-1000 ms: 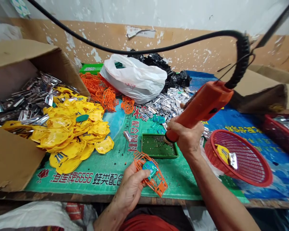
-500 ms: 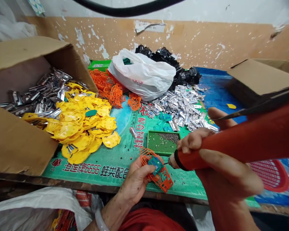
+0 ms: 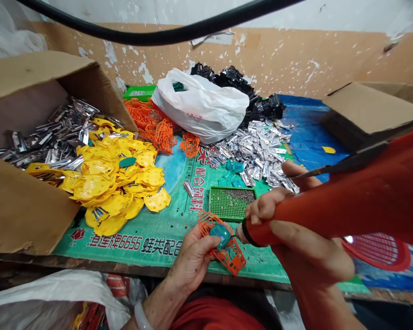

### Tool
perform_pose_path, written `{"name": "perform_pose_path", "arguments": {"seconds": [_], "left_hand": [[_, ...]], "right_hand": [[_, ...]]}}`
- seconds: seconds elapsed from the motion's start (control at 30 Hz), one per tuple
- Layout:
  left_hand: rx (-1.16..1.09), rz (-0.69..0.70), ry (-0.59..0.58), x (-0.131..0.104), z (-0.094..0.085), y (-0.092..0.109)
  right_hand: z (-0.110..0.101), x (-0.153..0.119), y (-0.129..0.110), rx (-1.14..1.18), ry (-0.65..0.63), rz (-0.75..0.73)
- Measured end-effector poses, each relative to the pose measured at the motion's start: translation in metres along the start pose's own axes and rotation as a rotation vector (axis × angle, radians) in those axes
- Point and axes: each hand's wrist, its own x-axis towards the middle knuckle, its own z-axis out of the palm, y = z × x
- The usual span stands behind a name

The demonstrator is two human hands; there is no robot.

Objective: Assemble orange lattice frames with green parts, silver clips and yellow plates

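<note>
Left hand (image 3: pixel 192 259) pinches teal part (image 3: pixel 220 233) and orange frame (image 3: pixel 237 263); right hand (image 3: pixel 308 245) clasps red tool (image 3: pixel 361 192).

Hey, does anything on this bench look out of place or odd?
A dark green piece lies atop the yellow pile, its colour mismatched there. One silvery piece sits alone, left of the nearer green tray, apart from the silvery heap.

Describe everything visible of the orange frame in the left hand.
The orange frame is an open lattice of thin bars, plastic by its look. It slants from upper left to lower right, nearer the person than the green tray. The left hand grips its left side, thumb on a teal part set against it. Whether the red tool touches it is unclear.
</note>
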Motion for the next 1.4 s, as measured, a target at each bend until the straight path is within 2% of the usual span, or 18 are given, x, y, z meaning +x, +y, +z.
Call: {"name": "perform_pose_path", "arguments": {"seconds": [0.4, 0.53, 0.87, 1.07, 1.13, 1.23, 1.3, 1.4], "left_hand": [[-0.014, -0.029, 0.021, -0.002, 0.003, 0.005], [-0.012, -0.039, -0.014, -0.002, 0.002, 0.003], [-0.001, -0.021, -0.017, -0.001, -0.003, 0.003], [0.008, -0.043, -0.057, -0.002, -0.001, 0.002], [0.006, -0.038, -0.062, -0.002, 0.000, 0.002], [-0.004, -0.023, -0.051, -0.001, 0.002, 0.001], [0.002, -0.021, -0.049, 0.000, 0.003, 0.001], [0.025, -0.032, -0.046, 0.000, 0.001, 0.000]], "right_hand": [[-0.003, -0.001, 0.003, 0.010, -0.025, -0.021], [-0.005, -0.002, 0.006, 0.024, -0.041, -0.021], [-0.010, -0.004, 0.021, 0.011, -0.092, -0.073], [-0.012, -0.008, 0.008, 0.018, -0.111, -0.099], [-0.013, 0.000, 0.002, 0.056, -0.081, -0.090], [-0.017, 0.021, 0.001, 0.043, 0.097, -0.182], [-0.021, 0.038, 0.009, -0.035, 0.223, -0.261], [-0.027, 0.057, 0.026, -0.135, 0.264, -0.269]]}}
